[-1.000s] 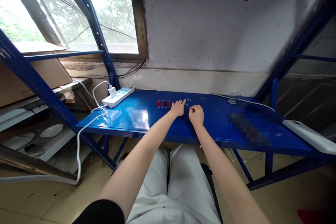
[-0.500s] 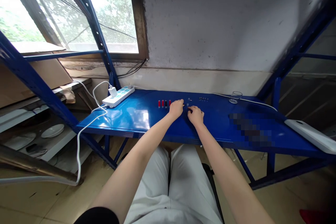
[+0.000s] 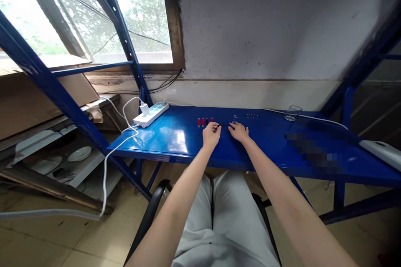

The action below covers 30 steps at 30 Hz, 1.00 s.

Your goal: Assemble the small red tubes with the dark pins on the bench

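Note:
On the blue table (image 3: 175,150), my left hand (image 3: 211,134) pinches a small dark piece (image 3: 221,125) at its fingertips. My right hand (image 3: 239,131) rests low over the tabletop with its fingers apart, just in front of small clear pieces (image 3: 234,118). Several small red and black cylinders, among them a red one (image 3: 199,122), stand in a row beyond and left of my left hand. Several tiny metallic pieces (image 3: 252,116) lie in a row behind my right hand.
A white power strip (image 3: 153,114) with a plug and cable lies at the table's left. Toward the back right is a clear glass (image 3: 293,112). A blurred dark object (image 3: 310,150) and a white device (image 3: 382,152) are farther right. Blue shelf posts rise at both sides.
The view has shifted, so the table's contents appear farther right. My left hand has turned and drawn back from the row, showing the dark piece. My right hand's fingers have spread flatter.

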Available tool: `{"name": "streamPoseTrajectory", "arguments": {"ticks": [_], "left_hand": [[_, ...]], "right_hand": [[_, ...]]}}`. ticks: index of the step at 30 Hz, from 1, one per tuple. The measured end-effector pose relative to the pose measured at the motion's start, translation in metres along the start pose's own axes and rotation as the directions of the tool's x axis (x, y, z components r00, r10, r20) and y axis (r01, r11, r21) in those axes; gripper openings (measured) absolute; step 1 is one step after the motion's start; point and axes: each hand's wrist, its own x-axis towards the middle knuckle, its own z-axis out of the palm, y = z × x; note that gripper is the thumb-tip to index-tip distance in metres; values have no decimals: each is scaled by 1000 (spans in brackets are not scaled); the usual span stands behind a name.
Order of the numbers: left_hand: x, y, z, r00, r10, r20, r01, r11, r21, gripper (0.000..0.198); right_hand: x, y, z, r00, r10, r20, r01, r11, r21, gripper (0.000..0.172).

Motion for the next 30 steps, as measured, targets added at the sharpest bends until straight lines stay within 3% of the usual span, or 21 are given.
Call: {"name": "streamPoseTrajectory", "arguments": {"ticks": [6, 10, 13, 19, 25, 30], "left_hand": [[0, -3, -2, 999, 14, -48, -18, 996, -87, 19], [1, -6, -1, 996, 21, -85, -34, 988, -152, 18], [3, -9, 0, 995, 10, -100, -27, 985, -168, 16], [6, -15, 2, 988, -3, -153, -26, 982, -186, 16], [9, -20, 1, 980, -39, -194, 7, 986, -166, 16], [9, -19, 1, 978, -44, -203, 10, 986, -167, 15]], "right_hand": [[1, -6, -3, 999, -1, 46, 4, 999, -48, 46], [-11, -11, -9, 999, -47, -12, 47, 998, -47, 45], [-22, -14, -15, 984, -161, -82, 155, 986, -65, 42], [-34, -20, -21, 894, -436, -107, 425, 899, -107, 37], [-38, -26, -22, 875, -478, -79, 472, 877, -88, 37], [-37, -23, -21, 874, -464, -143, 458, 886, -73, 36]]}}
